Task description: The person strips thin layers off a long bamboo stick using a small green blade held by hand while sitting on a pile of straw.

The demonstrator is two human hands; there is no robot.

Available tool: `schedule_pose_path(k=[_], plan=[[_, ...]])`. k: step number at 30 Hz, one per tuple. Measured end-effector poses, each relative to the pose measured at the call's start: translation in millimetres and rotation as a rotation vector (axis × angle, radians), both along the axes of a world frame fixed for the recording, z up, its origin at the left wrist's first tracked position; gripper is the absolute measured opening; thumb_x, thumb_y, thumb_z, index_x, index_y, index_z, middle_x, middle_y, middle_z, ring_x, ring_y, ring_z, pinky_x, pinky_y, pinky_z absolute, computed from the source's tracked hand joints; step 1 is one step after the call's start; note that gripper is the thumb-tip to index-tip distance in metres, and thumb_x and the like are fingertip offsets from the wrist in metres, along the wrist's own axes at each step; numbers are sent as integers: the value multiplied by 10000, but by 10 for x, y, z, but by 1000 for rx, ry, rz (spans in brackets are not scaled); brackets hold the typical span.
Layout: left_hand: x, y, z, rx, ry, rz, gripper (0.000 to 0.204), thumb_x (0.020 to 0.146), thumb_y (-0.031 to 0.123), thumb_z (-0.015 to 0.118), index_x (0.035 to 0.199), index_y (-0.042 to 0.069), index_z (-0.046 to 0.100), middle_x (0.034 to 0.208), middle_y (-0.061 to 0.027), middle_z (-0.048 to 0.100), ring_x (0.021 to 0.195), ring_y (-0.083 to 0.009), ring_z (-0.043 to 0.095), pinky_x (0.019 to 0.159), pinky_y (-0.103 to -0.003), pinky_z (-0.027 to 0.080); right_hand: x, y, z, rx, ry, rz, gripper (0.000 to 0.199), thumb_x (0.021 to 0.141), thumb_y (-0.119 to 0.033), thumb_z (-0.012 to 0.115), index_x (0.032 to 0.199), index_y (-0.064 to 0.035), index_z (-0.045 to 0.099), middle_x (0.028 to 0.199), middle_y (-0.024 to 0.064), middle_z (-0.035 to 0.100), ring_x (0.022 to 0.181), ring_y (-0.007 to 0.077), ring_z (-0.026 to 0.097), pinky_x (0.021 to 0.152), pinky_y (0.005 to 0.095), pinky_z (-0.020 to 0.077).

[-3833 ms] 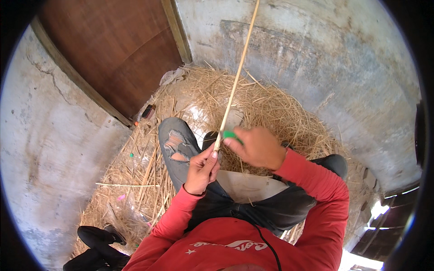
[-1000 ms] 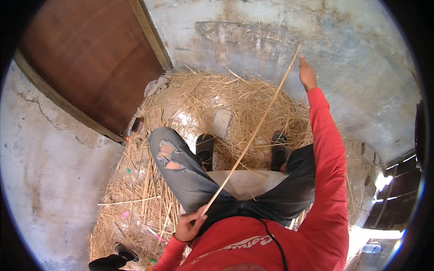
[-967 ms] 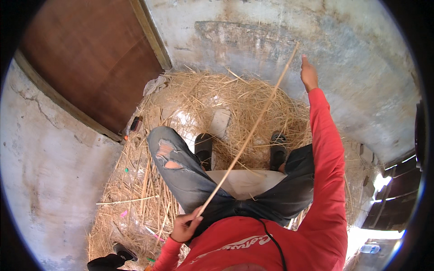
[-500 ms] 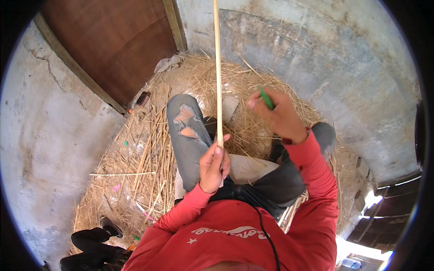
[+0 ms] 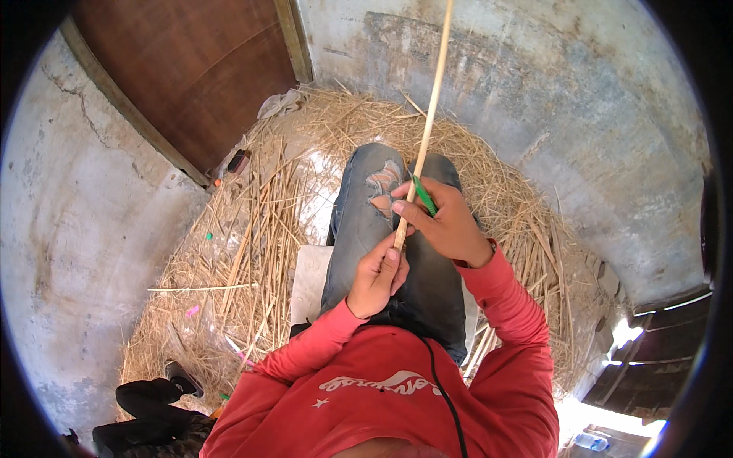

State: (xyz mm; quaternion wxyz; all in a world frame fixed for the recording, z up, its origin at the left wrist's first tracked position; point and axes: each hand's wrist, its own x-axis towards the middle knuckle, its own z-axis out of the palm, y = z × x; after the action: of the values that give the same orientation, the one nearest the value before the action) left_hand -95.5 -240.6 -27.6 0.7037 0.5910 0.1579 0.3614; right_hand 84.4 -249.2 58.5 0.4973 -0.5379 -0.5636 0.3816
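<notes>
A long pale bamboo stick (image 5: 434,95) slants up from my lap toward the wall, leaning to the right at its top. Its lower end is in my left hand (image 5: 378,277), fingers and thumb closed round it. Just above, my right hand (image 5: 452,225) grips a slim green utility knife (image 5: 424,196), its blade too small to make out. The right hand's thumb and fingers also meet the stick beside the knife. Both hands are over my knees in ripped grey jeans (image 5: 353,206).
Straw and shavings (image 5: 489,164) cover the floor, with loose sticks (image 5: 252,244) heaped at the left. A brown door (image 5: 191,76) and grey walls (image 5: 534,69) close in the far side. Another person's dark-clad leg (image 5: 149,404) shows at lower left. A plastic bottle (image 5: 592,441) lies at lower right.
My right hand has come in from the right with the knife, onto the stick. The stick has tilted rightward with my left hand. My knees have drawn together.
</notes>
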Motion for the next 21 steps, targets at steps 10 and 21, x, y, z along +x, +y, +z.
schedule_pose_path(k=[10, 21], plan=[[-160, 55, -222, 69, 184, 65, 463, 1119, 312, 431, 1505, 63, 485, 723, 12, 534, 574, -47, 442, 558, -211, 401, -12, -16, -55, -4, -53, 36, 202, 1004, -151, 657, 1085, 33, 673, 809, 49, 652, 777, 89, 604, 707, 283, 497], [-272, 152, -600, 325, 383, 89, 440, 1065, 189, 562, 1453, -15, 516, 991, -66, 656, 905, -138, 646, 842, -289, 525, 121, 73, 70, 133, -262, -107, 271, 1019, -221, 629, 1093, 35, 675, 838, 175, 677, 749, 234, 654, 711, 348, 499]])
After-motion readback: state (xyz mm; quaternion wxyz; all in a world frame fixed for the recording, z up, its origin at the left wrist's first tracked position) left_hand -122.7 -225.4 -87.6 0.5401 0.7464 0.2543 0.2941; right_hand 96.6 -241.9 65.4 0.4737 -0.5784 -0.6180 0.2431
